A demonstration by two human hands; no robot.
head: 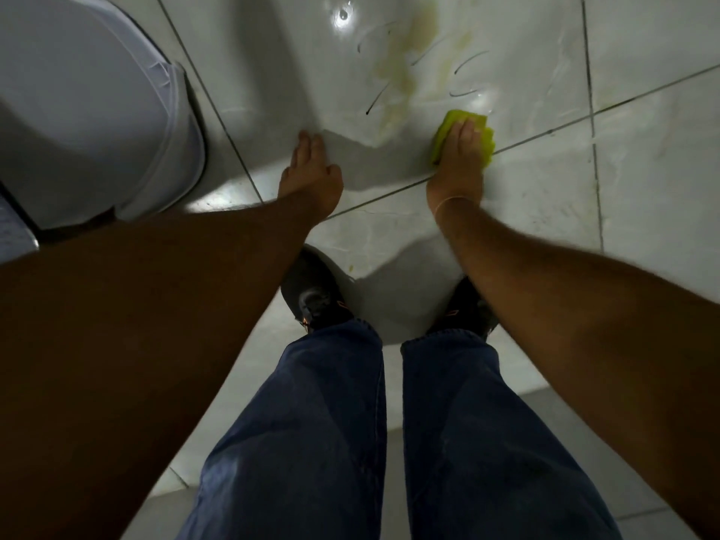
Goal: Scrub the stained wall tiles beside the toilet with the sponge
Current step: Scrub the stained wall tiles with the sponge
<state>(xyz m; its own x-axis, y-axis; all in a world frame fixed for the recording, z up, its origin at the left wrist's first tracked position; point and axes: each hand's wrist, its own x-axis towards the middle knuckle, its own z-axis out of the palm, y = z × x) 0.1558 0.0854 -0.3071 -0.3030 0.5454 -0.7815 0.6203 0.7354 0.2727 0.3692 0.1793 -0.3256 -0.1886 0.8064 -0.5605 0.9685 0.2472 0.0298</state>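
Observation:
A yellow-green sponge is pressed flat against the white wall tiles, with my right hand gripping it from below, right on a dark grout line. Above and left of the sponge the tile carries a yellowish-brown stain and several thin dark scribble marks. My left hand rests flat on the wall with fingers extended, holding nothing, about a hand's width left of the sponge. The white toilet fills the upper left.
A bright light reflection glares on the glossy tile above the stain. My two dark shoes and blue jeans stand close to the wall's base on light floor tiles. The toilet lies close to my left arm.

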